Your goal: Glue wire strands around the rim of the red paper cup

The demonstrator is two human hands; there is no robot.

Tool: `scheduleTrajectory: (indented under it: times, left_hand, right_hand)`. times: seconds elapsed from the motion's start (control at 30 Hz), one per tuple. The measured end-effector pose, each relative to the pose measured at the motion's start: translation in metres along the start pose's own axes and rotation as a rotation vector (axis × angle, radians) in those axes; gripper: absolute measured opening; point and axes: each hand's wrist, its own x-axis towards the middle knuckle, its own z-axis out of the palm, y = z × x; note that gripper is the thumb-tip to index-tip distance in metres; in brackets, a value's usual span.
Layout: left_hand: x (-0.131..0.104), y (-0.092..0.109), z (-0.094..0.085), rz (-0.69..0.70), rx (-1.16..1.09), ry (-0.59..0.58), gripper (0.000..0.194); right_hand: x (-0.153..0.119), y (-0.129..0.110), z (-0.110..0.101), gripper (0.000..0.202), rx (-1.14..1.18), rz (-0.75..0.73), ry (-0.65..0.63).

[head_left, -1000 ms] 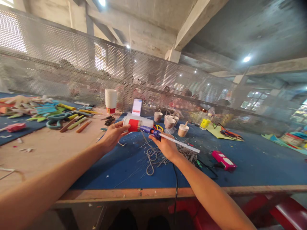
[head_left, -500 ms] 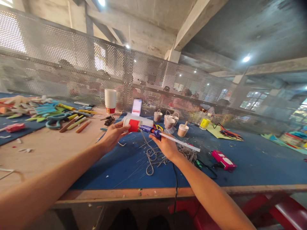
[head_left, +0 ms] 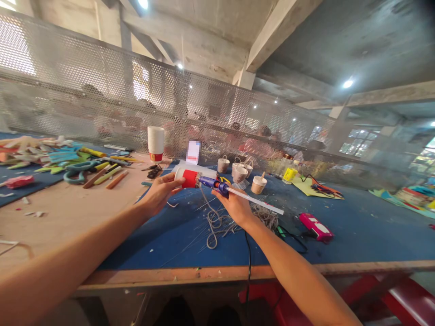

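Observation:
My left hand (head_left: 163, 190) grips a red and white paper cup (head_left: 189, 178), which lies on its side in the air above the blue mat. A blue glue gun (head_left: 214, 184) with a long white glue stick (head_left: 260, 203) is in my right hand (head_left: 237, 203). The gun's nozzle is at the cup's right end; whether it touches is too small to tell. From that end a grey cord (head_left: 211, 206) hangs down in loops to a tangled cord pile (head_left: 267, 217) on the mat.
Stacked paper cups (head_left: 156, 142) stand at the back left, near scissors (head_left: 76, 172). Small cord-wrapped cups (head_left: 239, 173) and a yellow-labelled bottle (head_left: 290, 173) are behind the cord pile. A pink device (head_left: 316, 226) lies right. A perforated metal screen (head_left: 204, 108) stands behind the table.

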Motion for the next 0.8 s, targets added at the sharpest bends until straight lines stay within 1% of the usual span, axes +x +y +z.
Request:
scheduleTrajectory:
  times: [0.33, 0.53, 0.6, 0.7, 0.8]
  left_hand:
    - [0.0, 0.0011, 0.0009, 0.0, 0.014, -0.013, 0.027]
    - [-0.0001, 0.0001, -0.0003, 0.008, 0.022, -0.02, 0.029]
    - [-0.0003, 0.0002, -0.0001, 0.006, 0.032, -0.016, 0.029]
    - [-0.0004, 0.0015, 0.001, 0.009, 0.044, -0.011, 0.029]
    - [-0.0005, 0.0034, 0.0029, 0.009, 0.041, -0.005, 0.027]
  right_hand:
    - [0.001, -0.0014, -0.0035, 0.03, 0.051, 0.023, 0.002]
    - [0.0013, 0.0014, -0.0031, 0.033, 0.115, 0.042, -0.012]
    - [0.0018, 0.002, -0.002, 0.034, 0.141, 0.049, 0.001]
    - [0.0036, 0.0017, -0.0011, 0.036, 0.262, 0.103, 0.016]
    - [0.007, 0.0009, -0.001, 0.04, 0.551, 0.252, -0.046]
